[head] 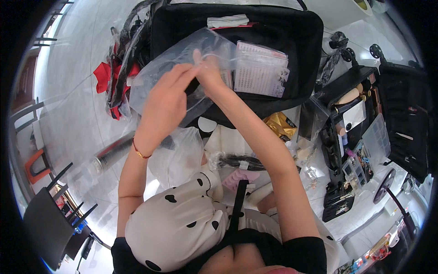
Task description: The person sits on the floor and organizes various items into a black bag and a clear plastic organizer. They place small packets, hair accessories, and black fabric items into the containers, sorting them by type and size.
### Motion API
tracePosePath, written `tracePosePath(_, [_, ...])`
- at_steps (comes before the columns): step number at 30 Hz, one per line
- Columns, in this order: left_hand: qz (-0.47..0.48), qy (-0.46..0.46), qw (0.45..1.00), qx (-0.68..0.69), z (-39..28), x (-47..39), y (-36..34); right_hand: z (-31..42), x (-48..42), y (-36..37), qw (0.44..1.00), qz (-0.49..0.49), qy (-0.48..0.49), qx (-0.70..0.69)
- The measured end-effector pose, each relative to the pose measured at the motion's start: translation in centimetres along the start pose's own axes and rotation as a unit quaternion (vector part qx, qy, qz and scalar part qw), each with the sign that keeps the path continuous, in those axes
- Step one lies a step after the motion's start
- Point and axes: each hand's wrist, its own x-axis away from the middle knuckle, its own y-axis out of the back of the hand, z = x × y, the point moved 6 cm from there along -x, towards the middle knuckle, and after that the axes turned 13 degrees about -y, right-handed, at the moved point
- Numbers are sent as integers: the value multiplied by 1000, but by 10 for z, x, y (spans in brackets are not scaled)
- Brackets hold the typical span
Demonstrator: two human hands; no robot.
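Observation:
A large clear plastic bag [154, 73] lies across the left part of a black fabric case [304, 41]. Blurred by motion, my left hand [167, 97] is at the bag, its fingertips meeting my right hand near the wrist or thumb. My right hand [208, 70] reaches up against or inside the bag, its fingers partly veiled by plastic; whether either hand grips it is unclear. Right of the hands, clear packets of printed cards [258, 80] rest in the case. A folded white cloth or packet [227, 21] lies at the case's far side.
Red and black plastic-wrapped items [116, 75] lie left of the case. A gold foil packet [280, 126], a white plastic bag [176, 157] and a pink item [239, 178] are near my legs. On the right stands an opened black makeup case [403, 116]; a black chair [48, 222] stands lower left.

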Motion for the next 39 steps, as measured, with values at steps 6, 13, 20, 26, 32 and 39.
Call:
tracePosePath(6, [-49,-14,997,-50,17,2,20,32,43,28,927,76,197,310])
tracePosePath(13, [-55,-148,985,-66,20,-33,32,97,99,92,595,-108,530,595])
tracePosePath(20, [32,-231,967,-100,43,-67,4,97,60,130,501,-163,576,626])
tracePosePath(26, [35,-145,979,-137,48,-6,14,73,73,124,545,-104,500,665])
tracePosePath(32, [65,151,983,-82,-28,102,44,45,156,77,689,95,509,507])
tracePosePath(39, [31,222,952,-207,-18,143,58,-32,209,-21,819,393,276,313])
